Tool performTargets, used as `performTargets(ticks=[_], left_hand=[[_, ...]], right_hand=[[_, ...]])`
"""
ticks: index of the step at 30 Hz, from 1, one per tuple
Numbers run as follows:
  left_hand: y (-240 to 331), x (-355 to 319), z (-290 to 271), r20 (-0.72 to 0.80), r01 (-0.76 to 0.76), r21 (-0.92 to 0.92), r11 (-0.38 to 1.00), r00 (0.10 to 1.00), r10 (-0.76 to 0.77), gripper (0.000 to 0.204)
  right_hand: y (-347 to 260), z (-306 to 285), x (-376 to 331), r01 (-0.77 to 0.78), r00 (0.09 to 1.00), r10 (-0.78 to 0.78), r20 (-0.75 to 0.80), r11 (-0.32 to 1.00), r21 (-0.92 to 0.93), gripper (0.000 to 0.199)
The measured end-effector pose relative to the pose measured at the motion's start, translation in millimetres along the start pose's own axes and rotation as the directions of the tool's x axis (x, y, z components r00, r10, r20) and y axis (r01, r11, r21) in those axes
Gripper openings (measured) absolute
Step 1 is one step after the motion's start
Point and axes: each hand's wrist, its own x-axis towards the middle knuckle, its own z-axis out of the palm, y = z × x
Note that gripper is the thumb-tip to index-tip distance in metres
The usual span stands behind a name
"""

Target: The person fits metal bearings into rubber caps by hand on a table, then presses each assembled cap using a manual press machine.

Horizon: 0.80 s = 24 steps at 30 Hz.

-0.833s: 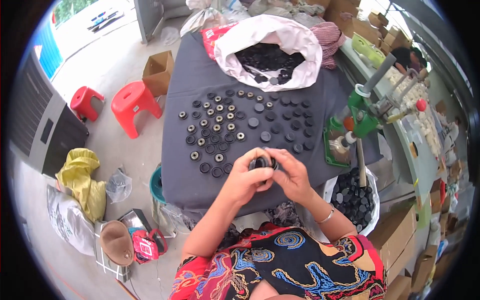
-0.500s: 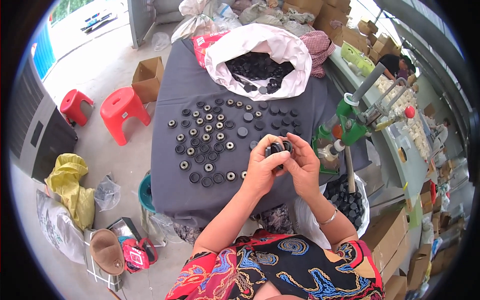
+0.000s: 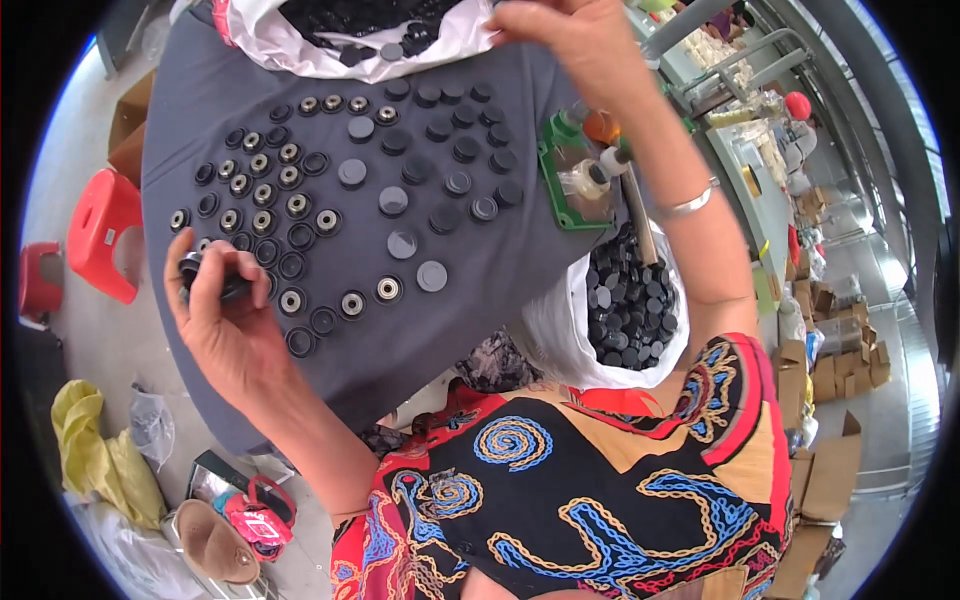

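Observation:
My left hand (image 3: 235, 325) is over the left part of the grey cloth, its fingers curled around black round rings (image 3: 233, 288). How many it holds is hidden by the fingers. Beside it lie several black rings (image 3: 300, 236), many with a metal bearing (image 3: 298, 206) seated inside. Up at the top edge, my right hand (image 3: 590, 45) has its thumb and fingertips closed at the rim of a white bag (image 3: 300, 62) filled with black parts. Part of that hand is cut off by the picture's edge. Flat black caps (image 3: 402, 243) are spread across the cloth's middle and right.
A green hand press (image 3: 580, 180) with a metal lever stands at the table's right. Below it, a second white bag (image 3: 570, 330) holds black caps. Red stools (image 3: 105, 235) are on the floor at left. Cardboard boxes (image 3: 830, 470) are stacked at far right.
My hands were together over the cloth, holding black rings. They have parted: the left went left with rings, the right reached up to the white bag. The view has shifted too.

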Motion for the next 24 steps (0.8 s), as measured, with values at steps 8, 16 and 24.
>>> performTargets(ticks=[8, 16, 24], left_hand=[[-1.8, -4.0, -3.3, 0.018, 0.157, -0.132, 0.979, 0.988, -0.156, 0.032], [-0.3, -2.3, -4.4, -0.062, 0.206, -0.182, 0.961, 0.974, -0.220, 0.028], [-2.6, 1.1, -3.0, -0.116, 0.190, -0.153, 0.970, 0.971, -0.208, 0.027]], right_hand=[[67.6, 7.3, -9.5, 0.037, 0.990, 0.054, 0.131, 0.794, -0.607, 0.033], [115.2, 56.3, 16.0, 0.094, 0.946, 0.123, 0.300, 0.782, -0.617, 0.034], [137.6, 85.1, 40.5, 0.150, 0.905, 0.183, 0.384, 0.709, -0.689, 0.035]])
